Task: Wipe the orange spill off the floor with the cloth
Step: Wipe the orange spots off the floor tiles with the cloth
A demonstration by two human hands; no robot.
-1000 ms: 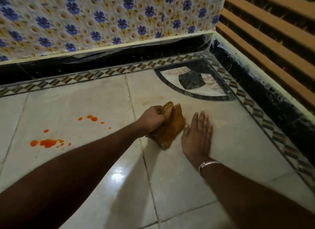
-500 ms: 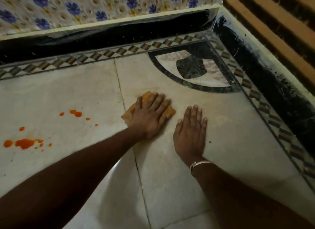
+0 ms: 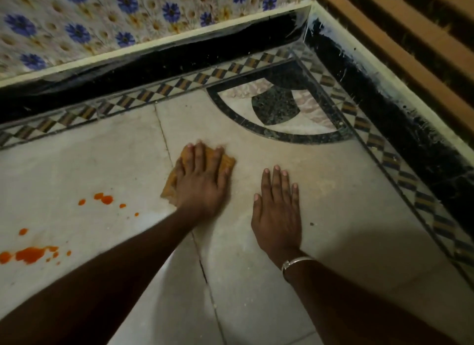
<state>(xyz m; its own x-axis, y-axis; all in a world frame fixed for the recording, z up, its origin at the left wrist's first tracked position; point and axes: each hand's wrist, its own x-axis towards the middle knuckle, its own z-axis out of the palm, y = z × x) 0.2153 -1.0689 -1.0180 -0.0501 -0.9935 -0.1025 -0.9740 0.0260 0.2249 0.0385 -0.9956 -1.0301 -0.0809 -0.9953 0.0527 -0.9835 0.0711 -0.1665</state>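
Observation:
An orange-brown cloth [image 3: 227, 162] lies flat on the pale marble floor [image 3: 346, 211], mostly covered by my left hand [image 3: 202, 180], which presses down on it with fingers spread. My right hand [image 3: 278, 211] rests flat on the bare floor just to the right, empty, with a silver bangle [image 3: 295, 262] on the wrist. The orange spill sits well left of the cloth: a small group of drops [image 3: 106, 199] and a larger puddle [image 3: 30, 254] near the left edge of the view. The cloth is apart from both.
A floral tiled wall [image 3: 128, 23] with a black skirting [image 3: 179, 59] runs along the back. Another black skirting [image 3: 410, 129] and wooden slats [image 3: 410, 36] close the right side. A checkered border [image 3: 166, 90] and a dark inlay motif [image 3: 277, 108] mark the corner.
My left hand went from gripping the bunched cloth to pressing it flat on the floor, and shifted slightly left and forward. My right hand stayed planted.

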